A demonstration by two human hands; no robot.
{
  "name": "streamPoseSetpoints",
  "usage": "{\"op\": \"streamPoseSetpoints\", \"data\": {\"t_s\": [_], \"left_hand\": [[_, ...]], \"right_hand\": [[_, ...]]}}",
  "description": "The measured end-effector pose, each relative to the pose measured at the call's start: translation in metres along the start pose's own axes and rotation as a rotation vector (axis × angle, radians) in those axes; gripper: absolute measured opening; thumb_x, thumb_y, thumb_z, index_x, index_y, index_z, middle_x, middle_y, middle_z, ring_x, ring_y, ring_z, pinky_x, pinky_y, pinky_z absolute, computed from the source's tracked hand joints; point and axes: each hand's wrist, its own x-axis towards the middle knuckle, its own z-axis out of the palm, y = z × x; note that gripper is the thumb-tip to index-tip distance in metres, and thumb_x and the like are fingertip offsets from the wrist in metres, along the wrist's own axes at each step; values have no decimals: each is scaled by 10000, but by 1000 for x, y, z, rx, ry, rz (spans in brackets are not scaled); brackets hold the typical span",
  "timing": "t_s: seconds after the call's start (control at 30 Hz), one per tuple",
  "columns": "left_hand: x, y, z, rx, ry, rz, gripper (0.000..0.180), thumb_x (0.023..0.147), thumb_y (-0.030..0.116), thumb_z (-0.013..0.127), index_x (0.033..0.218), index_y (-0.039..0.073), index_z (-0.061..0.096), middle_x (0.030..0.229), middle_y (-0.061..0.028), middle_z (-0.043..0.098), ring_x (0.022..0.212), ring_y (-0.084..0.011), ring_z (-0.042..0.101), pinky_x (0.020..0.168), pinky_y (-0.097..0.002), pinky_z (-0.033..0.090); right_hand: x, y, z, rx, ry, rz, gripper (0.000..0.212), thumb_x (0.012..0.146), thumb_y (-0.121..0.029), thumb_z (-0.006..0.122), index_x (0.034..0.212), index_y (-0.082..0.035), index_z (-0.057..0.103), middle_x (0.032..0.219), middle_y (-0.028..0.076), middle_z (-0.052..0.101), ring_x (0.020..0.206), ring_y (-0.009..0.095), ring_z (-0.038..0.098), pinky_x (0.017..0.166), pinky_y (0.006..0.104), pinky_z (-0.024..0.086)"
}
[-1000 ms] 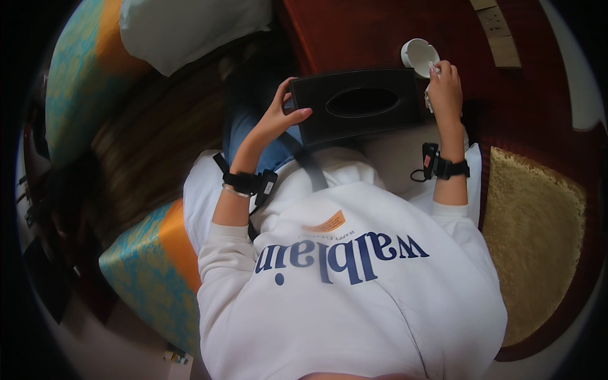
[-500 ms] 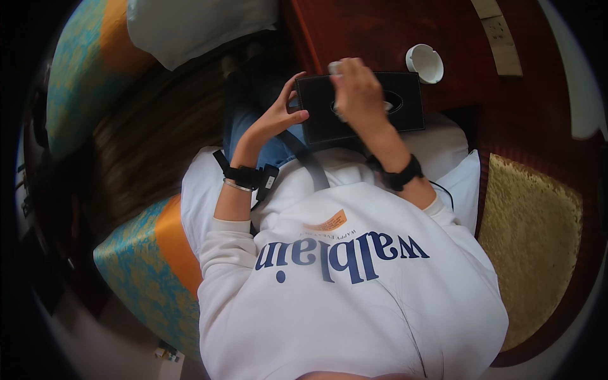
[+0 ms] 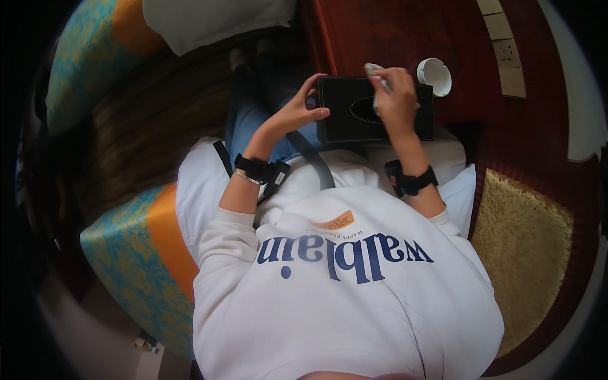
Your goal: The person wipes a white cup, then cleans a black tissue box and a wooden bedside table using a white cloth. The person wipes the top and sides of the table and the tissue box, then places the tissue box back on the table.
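Note:
A black rectangular tissue box (image 3: 342,126) with pale stitching and an oval slot lies in front of me, over the near edge of the dark red table. My left hand (image 3: 294,115) grips its left end, thumb on the top face and fingers round the far corner. Above the right half of the box, my right hand (image 3: 400,104) is closed on a crumpled white tissue (image 3: 379,79), which sticks out past the fingers. That hand covers the right part of the slot. Whether the tissue touches the box I cannot tell.
A white round ashtray (image 3: 435,77) stands on the red table (image 3: 380,31) just beyond the box. Beside the table are socket plates (image 3: 506,54). Beds with blue-gold and orange covers (image 3: 136,253) lie to the left, and a gold patterned panel (image 3: 525,259) to the right.
My right hand with the tissue has shifted right across the box, uncovering more of the slot's left side. The left hand keeps its hold; the whole view has shifted slightly.

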Motion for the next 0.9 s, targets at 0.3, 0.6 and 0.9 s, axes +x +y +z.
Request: {"op": "streamPoseSetpoints", "data": {"t_s": [0.3,0.6,0.9], "left_hand": [[-7,18,3,1,-11,70,1117,624,618,769,1466,161,194,1384,-168,365,1269,-313,413,1012,-377,396],[-8,14,0,-174,-46,-57,925,771,702,543,1485,275,138,1428,-237,316,1328,-402,322,983,-502,417],[-7,15,3,-61,-19,-71,793,858,556,566,1478,259,172,1429,-204,331,1323,-367,339,961,-505,436]], "right_hand": [[-4,-50,25,222,-182,-237,164,747,-29,699,900,-61,651,884,76,615,810,248,577,706,348,474],[-49,-57,-18,216,-364,-193,114,754,-34,684,847,-68,627,888,83,614,844,244,585,714,349,494],[-39,-57,-69,387,-763,38,185,841,-47,594,1024,-71,592,901,98,588,834,249,604,709,328,500]]}}
